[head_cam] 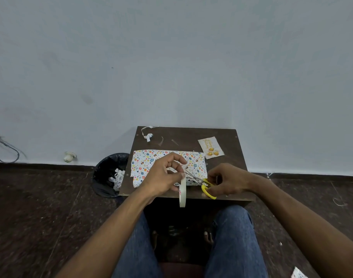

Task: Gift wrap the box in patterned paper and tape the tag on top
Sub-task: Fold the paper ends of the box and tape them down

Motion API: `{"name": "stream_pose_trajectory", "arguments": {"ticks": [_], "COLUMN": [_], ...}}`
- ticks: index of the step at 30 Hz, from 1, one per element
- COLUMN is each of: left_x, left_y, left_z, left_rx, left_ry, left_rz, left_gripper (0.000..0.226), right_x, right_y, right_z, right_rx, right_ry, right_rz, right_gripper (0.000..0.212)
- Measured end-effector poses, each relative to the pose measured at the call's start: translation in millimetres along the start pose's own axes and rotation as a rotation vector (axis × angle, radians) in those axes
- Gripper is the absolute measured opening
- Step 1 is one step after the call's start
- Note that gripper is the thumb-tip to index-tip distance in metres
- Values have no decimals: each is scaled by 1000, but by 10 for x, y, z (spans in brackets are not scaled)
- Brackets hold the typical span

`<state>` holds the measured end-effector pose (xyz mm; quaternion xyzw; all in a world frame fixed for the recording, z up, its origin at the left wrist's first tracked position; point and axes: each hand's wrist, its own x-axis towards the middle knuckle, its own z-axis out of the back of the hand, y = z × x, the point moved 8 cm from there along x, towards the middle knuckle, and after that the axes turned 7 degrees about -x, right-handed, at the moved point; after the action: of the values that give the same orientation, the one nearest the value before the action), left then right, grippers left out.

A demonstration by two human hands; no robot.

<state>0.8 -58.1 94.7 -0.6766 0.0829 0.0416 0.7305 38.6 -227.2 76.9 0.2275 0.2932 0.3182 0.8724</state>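
The wrapped box [167, 167] lies on the small table [227, 169], with the tag [211, 148] flat at its far right (not on the box). Above the box's near edge the left hand [163, 175] grips the tape roll [182, 192], its fingers curled, while the right hand [225, 181] holds the scissors [206, 187] by the yellow handles, blades pointing at the tape.

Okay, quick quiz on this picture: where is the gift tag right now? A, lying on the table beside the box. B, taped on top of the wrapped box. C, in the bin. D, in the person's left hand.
A: the gift tag lies flat on the table, off the far right corner of the wrapped box.
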Motion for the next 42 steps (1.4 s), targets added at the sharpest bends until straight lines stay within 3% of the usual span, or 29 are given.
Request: {"name": "stream_pose_trajectory", "arguments": {"ticks": [9,24,42], "left_x": [-4,-18,-31], "left_y": [9,18,31], "left_z": [9,-65,-116], "left_rx": [0,-12,-34], "left_ry": [-2,12,33], "left_rz": [30,62,66], "left_gripper": [28,28,33], "right_x": [62,54,30], "right_y": [-30,-68,-53], "right_z": [-23,22,-10], "right_rx": [-70,-150,-7], "right_ry": [-26,-54,-37], "right_rz": [7,55,72], "right_gripper": [50,28,34]}}
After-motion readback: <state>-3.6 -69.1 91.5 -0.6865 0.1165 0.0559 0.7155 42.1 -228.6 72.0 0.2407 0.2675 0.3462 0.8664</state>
